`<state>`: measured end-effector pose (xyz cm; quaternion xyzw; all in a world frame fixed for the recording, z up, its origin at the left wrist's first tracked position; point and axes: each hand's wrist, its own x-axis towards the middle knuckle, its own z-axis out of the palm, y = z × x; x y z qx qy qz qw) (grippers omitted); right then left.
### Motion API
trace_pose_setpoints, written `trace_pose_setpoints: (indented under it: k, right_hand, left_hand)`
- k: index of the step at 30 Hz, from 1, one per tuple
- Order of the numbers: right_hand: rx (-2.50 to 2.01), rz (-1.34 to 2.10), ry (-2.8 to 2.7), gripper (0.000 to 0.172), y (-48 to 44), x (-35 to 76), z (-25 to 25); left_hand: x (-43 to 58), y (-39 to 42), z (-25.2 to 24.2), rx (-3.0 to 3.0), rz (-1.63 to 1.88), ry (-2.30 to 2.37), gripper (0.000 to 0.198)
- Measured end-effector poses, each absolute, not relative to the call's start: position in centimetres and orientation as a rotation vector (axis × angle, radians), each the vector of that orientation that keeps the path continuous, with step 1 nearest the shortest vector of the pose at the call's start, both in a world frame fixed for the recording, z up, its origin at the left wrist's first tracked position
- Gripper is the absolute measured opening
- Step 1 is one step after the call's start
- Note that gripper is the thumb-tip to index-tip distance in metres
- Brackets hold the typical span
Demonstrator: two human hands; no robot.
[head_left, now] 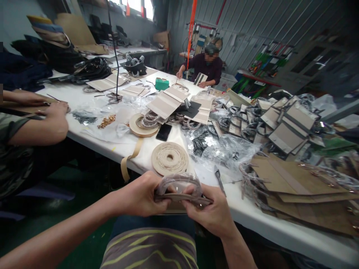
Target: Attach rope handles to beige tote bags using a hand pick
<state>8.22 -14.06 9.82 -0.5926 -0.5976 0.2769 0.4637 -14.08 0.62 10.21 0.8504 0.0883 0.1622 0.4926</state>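
Note:
Close to my lap I hold a bag panel (176,206) on edge, with a curved handle (179,179) wrapped in clear plastic along its top. My left hand (144,194) is closed on the panel's left end, thumb on the near side. On the right end my right hand (211,211) is closed the same way. The fingers behind the panel are partly hidden. Just beyond my hands lies a flat coil of beige strip (159,158) on the table edge. A pair of small snips (220,180) lies to the right of my right hand.
Past the coil are a black phone (164,132) and a tape roll (131,125). Brown bag panels (280,175) are stacked at right, with more handled pieces (291,127) behind. A co-worker's arms (53,119) are at left; another person (206,65) sits across the white table (101,141).

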Motion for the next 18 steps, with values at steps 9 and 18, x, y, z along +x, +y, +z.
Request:
trace_pose_setpoints:
  k: [9,18]
  right_hand:
    - [-1.478,0.793,-1.382,0.008,-13.3,8.1,10.3]
    - [-1.489,0.954,-1.298,0.029,-12.1,8.6,8.9]
  left_hand:
    - [-13.6,0.4,10.5,1.719,0.271,0.414,0.016]
    - [-13.7,1.6,10.1,1.675,0.239,0.524,0.014]
